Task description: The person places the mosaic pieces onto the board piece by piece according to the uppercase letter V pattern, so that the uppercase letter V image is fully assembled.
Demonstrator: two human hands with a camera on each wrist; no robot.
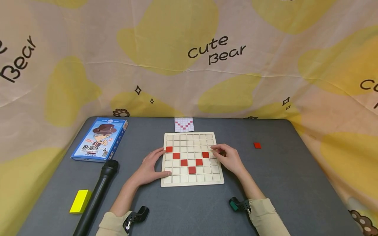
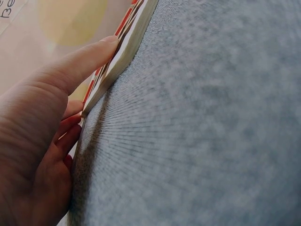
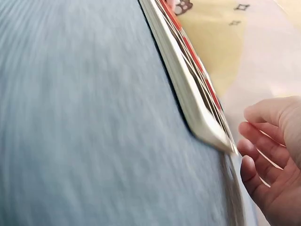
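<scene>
A square cream grid board [image 1: 189, 179] lies on the table, with red square tiles [image 1: 192, 170] set in a V shape in its cells. My left hand [image 1: 149, 168] rests at the board's left side, its thumb on the lower left and its fingertips against the left edge. At the right edge, my right hand [image 1: 228, 159] has its thumb and index finger slightly apart over the outer column. Between the right fingers [image 3: 256, 113] no tile shows in the right wrist view. A loose red tile [image 1: 257, 145] lies to the right.
Behind the board lies a pattern card [image 1: 184, 126] with a V of coloured squares. On the left are a blue game box [image 1: 100, 139], a black microphone [image 1: 98, 193] and a yellow block [image 1: 80, 201]. A printed cloth [image 1: 165, 39] hangs behind the table.
</scene>
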